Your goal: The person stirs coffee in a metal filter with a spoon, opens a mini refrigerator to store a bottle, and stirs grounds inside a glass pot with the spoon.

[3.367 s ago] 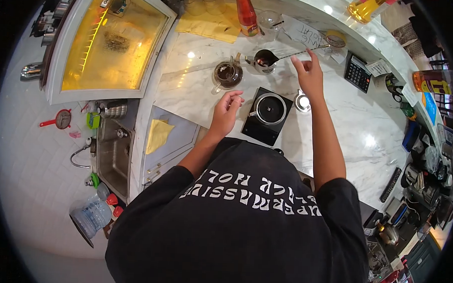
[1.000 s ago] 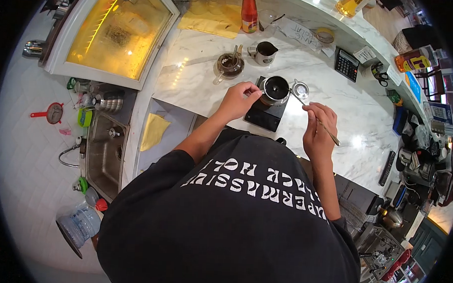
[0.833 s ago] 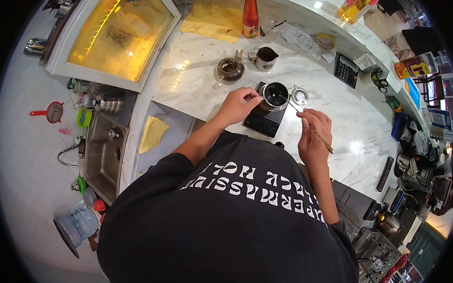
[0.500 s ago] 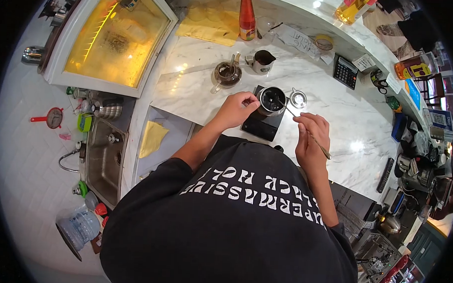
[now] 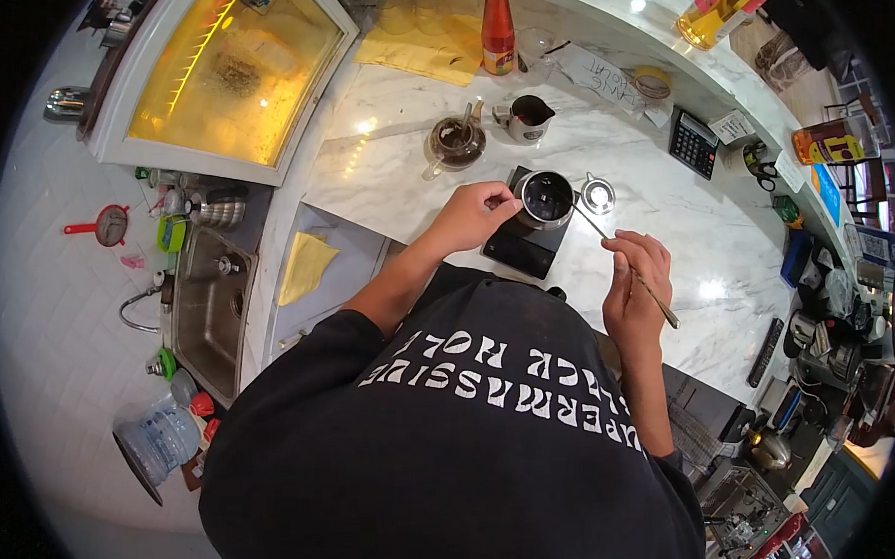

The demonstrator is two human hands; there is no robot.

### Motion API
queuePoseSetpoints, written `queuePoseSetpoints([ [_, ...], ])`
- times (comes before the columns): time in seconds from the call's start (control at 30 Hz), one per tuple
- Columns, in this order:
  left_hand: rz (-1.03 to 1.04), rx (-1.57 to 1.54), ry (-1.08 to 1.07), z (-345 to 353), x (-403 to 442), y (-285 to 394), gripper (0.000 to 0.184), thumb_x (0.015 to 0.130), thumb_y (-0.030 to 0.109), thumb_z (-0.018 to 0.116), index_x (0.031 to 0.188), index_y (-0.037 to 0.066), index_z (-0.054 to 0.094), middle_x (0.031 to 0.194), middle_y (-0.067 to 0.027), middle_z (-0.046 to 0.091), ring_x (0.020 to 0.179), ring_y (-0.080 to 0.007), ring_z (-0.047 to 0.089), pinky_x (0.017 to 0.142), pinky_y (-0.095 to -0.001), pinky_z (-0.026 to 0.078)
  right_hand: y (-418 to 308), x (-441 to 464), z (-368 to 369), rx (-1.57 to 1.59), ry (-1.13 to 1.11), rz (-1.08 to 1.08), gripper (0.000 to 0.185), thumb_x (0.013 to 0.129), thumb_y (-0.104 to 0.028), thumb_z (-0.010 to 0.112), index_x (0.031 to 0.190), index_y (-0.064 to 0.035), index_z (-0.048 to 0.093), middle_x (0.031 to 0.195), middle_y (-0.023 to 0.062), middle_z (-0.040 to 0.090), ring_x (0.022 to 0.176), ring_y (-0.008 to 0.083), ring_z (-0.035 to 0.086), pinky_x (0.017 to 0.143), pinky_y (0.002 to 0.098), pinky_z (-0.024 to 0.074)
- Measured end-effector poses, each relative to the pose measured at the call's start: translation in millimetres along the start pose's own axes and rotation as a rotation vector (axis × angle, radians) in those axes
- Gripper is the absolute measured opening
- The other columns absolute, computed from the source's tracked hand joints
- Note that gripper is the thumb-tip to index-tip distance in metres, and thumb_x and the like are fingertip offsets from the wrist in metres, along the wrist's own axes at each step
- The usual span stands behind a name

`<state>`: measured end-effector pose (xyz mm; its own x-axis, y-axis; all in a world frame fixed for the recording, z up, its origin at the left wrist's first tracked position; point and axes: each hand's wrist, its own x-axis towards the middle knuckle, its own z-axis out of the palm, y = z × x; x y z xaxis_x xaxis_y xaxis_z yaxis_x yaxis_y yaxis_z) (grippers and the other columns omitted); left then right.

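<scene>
A small round metal pot [image 5: 546, 200] with a dark inside stands on a black scale [image 5: 520, 251]. My left hand [image 5: 477, 216] pinches at the pot's left side; the gripped part is hidden behind the fingers. In my closed right hand [image 5: 640, 281] is a long thin bar spoon [image 5: 599, 231], slanting so its far end meets the pot's right rim. A round metal lid [image 5: 597, 195] lies just right of the pot. Beyond it are a glass teapot [image 5: 458, 144] with dark contents and a steel milk jug [image 5: 526, 120].
A red bottle [image 5: 497, 33] and yellow cloth [image 5: 416, 54] lie toward the back. A calculator [image 5: 693, 143] and a tape roll [image 5: 653, 83] are along the raised ledge. At left are a glass-door cabinet [image 5: 240, 75] and a sink [image 5: 209, 320].
My right hand has moved right and slightly toward me, drawing the spoon from inside the pot to its right rim. My left hand stays at the pot. The view has shifted slightly.
</scene>
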<state>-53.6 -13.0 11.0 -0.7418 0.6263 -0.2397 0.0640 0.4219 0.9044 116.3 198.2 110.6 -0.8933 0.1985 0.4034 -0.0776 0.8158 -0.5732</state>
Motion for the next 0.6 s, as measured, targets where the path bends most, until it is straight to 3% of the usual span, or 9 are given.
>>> queuePoseSetpoints([
  [0.23, 0.025, -0.005, 0.035, 4, -1, -1, 0.025, 0.099, 0.025, 0.069, 0.096, 0.0, 0.069, 0.083, -0.0045, 0.068, 0.081, -0.0131, 0.058, 0.077, -0.0312, 0.049, -3, 5, 8, 0.025, -0.001, -0.017, 0.01, 0.097, -0.002, 0.061, 0.105, -0.0034, 0.067, 0.099, 0.0134, 0.071, 0.103, 0.0316, 0.068, 0.101, 0.0505, 0.0454],
  [0.33, 0.11, -0.031, 0.082, 7, 1, -8, 0.027, 0.097, 0.027, 0.071, 0.095, 0.0, 0.07, 0.078, -0.0081, 0.069, 0.072, -0.0155, 0.061, 0.07, -0.0307, 0.05, 2, 1, 0, 0.005, -0.009, -0.01, 0.01, 0.096, -0.002, 0.062, 0.105, -0.0032, 0.067, 0.1, 0.0138, 0.071, 0.104, 0.0313, 0.067, 0.102, 0.0504, 0.0449],
  [0.53, 0.002, -0.037, 0.048, 6, 1, -2, 0.027, 0.096, 0.027, 0.071, 0.094, 0.0, 0.071, 0.081, -0.0096, 0.07, 0.076, -0.0172, 0.063, 0.073, -0.033, 0.051, 0, 7, 2, 0.029, -0.037, 0.0, 0.01, 0.096, -0.003, 0.062, 0.105, -0.003, 0.066, 0.1, 0.0142, 0.071, 0.105, 0.0315, 0.067, 0.103, 0.0501, 0.0442],
  [0.6, 0.091, 0.001, 0.11, 9, 1, -9, 0.029, 0.096, 0.028, 0.072, 0.094, 0.0, 0.071, 0.083, -0.0108, 0.07, 0.077, -0.0181, 0.064, 0.073, -0.0337, 0.051, 1, 6, 0, 0.023, -0.02, 0.025, 0.01, 0.097, -0.004, 0.061, 0.106, -0.003, 0.066, 0.101, 0.0141, 0.071, 0.104, 0.0313, 0.067, 0.103, 0.0496, 0.0439],
])
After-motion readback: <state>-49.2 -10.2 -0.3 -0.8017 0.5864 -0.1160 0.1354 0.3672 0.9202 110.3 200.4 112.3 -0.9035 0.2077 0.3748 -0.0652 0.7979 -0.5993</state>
